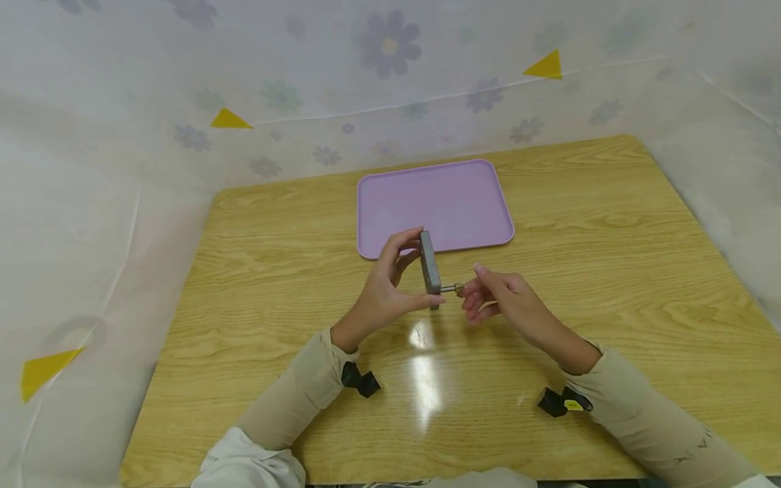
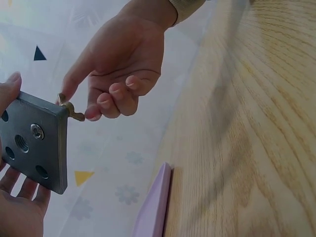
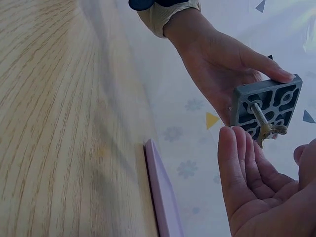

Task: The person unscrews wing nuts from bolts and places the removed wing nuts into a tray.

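Note:
A square dark grey plate is held upright above the table by my left hand, its thumb on the near edge and fingers on the far edge. Round holes and a bolt head mark one face; the other is ribbed. From the ribbed face sticks a threaded bolt carrying a brass wing nut. At the wing nut is my right hand, fingers loosely extended beside it and thumb apart from it in the right wrist view. Whether a fingertip touches the nut I cannot tell.
A shallow lilac tray lies on the wood-grain table beyond my hands. Pale flowered sheeting with yellow triangles rises behind the table and at its sides.

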Motion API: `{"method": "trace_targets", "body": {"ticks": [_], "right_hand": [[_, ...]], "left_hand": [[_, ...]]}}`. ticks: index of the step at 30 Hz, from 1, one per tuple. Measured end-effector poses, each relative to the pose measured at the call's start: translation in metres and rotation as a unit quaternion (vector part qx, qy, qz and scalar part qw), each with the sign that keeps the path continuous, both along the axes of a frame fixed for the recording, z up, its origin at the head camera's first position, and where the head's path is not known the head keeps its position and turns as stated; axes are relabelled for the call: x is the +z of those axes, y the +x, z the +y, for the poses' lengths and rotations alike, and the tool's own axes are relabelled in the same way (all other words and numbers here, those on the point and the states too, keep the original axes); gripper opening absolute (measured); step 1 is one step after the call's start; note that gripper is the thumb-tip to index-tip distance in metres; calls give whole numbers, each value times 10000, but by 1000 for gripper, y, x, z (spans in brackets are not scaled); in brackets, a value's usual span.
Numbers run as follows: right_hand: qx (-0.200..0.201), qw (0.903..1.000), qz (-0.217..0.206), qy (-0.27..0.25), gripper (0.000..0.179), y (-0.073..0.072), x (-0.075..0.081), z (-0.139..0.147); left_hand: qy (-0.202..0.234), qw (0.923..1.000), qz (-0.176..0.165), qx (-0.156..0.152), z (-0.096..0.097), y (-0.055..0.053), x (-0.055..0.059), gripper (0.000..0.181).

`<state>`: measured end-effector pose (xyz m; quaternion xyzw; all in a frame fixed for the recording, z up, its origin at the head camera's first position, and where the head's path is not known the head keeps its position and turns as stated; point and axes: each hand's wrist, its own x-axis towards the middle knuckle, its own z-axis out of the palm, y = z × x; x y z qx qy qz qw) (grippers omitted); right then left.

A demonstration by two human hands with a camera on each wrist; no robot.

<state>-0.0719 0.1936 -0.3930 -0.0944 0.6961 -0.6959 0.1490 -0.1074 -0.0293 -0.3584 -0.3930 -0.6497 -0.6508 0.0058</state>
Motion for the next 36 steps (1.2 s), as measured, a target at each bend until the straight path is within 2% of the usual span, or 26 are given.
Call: {"method": "trace_targets", "body": {"ticks": [9, 13, 17, 25, 31, 33, 36], "right_hand": [[43, 9998, 49, -212, 32, -3, 0, -3], [75, 9994, 152, -290, 28, -4, -1, -3], [4, 9993, 364, -91, 24, -4, -2, -2], [16, 9963, 849, -148, 25, -4, -2, -2], [-307, 9919, 1225, 117, 27, -1, -3, 0], [-346, 9901, 1361, 67, 25, -1, -4, 1], [-402, 9884, 1468, -11, 34, 0, -4, 1]], "left_hand": [[-28, 9999, -103, 17, 0, 0, -1, 94], [-48, 9999, -145, 30, 0, 1, -1, 94], [-32, 9999, -130, 38, -1, 1, -1, 94], [45, 10000, -58, 21, -1, 0, -1, 94], [76, 9999, -90, 54, -2, 0, 1, 95], [91, 9999, -72, 61, -2, 0, 1, 95], [134, 9999, -28, 58, -1, -1, 0, 95]]}}
